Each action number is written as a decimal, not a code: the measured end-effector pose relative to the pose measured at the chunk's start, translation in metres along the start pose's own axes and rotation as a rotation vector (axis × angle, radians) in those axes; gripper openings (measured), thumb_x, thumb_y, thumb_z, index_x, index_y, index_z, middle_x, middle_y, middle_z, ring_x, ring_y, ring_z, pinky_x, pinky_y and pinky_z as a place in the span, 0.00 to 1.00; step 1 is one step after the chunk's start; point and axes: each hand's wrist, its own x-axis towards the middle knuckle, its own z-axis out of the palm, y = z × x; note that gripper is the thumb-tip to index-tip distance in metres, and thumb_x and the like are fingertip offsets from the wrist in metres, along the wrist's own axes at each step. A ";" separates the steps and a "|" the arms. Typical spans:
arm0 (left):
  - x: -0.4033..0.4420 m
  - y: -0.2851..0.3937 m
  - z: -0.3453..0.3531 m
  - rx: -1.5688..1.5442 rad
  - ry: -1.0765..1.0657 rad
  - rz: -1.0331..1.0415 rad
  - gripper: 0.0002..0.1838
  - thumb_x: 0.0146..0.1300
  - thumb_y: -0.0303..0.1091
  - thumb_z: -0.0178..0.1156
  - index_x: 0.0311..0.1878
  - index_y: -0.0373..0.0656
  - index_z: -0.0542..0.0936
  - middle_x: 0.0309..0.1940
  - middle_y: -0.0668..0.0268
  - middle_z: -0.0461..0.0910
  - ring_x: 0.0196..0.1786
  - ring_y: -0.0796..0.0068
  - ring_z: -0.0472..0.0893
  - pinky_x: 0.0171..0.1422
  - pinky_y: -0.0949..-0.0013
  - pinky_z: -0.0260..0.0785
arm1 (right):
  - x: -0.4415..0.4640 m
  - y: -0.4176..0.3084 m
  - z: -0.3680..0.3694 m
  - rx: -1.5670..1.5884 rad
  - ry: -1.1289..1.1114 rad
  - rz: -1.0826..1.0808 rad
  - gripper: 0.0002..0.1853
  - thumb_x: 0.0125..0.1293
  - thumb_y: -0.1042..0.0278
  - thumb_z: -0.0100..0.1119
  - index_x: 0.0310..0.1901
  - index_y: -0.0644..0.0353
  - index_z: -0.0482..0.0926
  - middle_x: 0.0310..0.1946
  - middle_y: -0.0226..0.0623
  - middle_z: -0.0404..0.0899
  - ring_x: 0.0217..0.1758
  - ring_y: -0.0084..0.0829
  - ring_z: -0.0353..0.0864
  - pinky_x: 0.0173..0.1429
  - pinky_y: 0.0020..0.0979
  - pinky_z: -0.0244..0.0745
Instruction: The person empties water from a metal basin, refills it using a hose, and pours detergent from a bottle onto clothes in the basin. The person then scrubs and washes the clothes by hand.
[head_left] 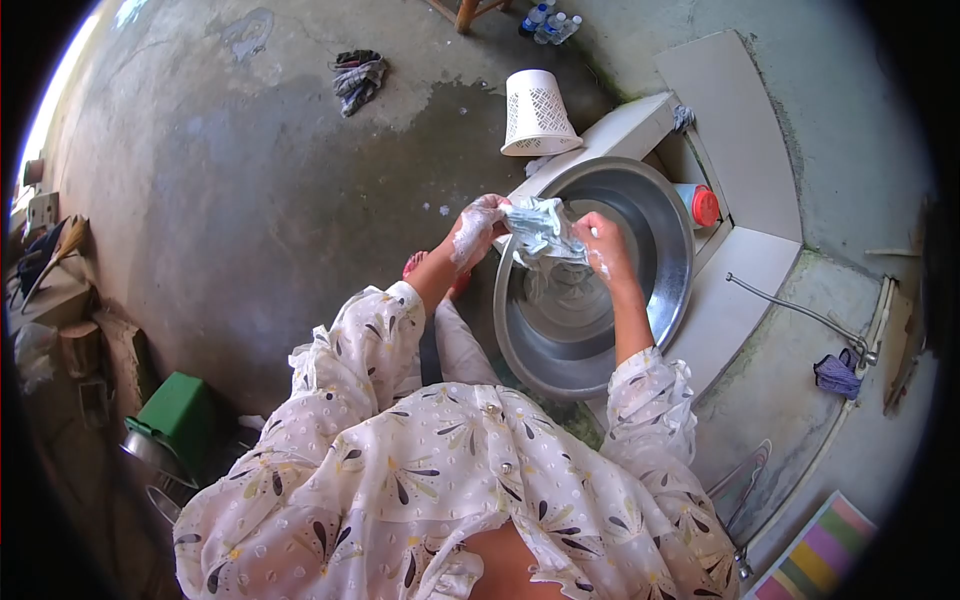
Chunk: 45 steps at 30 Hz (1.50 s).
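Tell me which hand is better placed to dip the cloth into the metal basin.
Probably the right hand: it grips the cloth and appears over the metal basin, while the left hand, also gripping, appears outside it.

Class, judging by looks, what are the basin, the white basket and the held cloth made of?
Basin: metal, probably stainless steel, polished; bright reflections.
White basket: likely moulded plastic, smooth; thin, evenly pierced wall.
Cloth: woven or knitted fabric, soft; limp folds, fibre unclear.

From my head, the one wide view faces forward and down, close above my shirt (440, 455), the basin (668, 275) just beyond
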 end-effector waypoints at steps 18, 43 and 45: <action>-0.003 -0.016 0.019 0.070 0.112 -0.048 0.08 0.64 0.33 0.53 0.42 0.40 0.73 0.37 0.62 0.75 0.36 0.69 0.77 0.42 0.67 0.72 | -0.015 -0.002 -0.007 1.675 0.159 0.510 0.16 0.70 0.62 0.44 0.44 0.68 0.74 0.44 0.50 0.78 0.48 0.47 0.77 0.58 0.50 0.69; -0.005 0.016 0.042 0.541 0.172 0.070 0.11 0.63 0.39 0.59 0.41 0.43 0.75 0.37 0.69 0.72 0.41 0.79 0.72 0.45 0.75 0.66 | -0.020 -0.028 -0.012 1.215 0.042 0.167 0.11 0.67 0.68 0.53 0.46 0.66 0.75 0.42 0.35 0.78 0.45 0.27 0.77 0.54 0.28 0.70; -0.008 0.017 0.047 0.759 0.131 0.181 0.10 0.59 0.38 0.63 0.39 0.43 0.77 0.41 0.65 0.72 0.44 0.73 0.72 0.48 0.70 0.67 | -0.018 -0.027 -0.011 1.226 0.064 0.162 0.10 0.68 0.68 0.52 0.46 0.64 0.75 0.42 0.35 0.78 0.45 0.27 0.78 0.54 0.29 0.71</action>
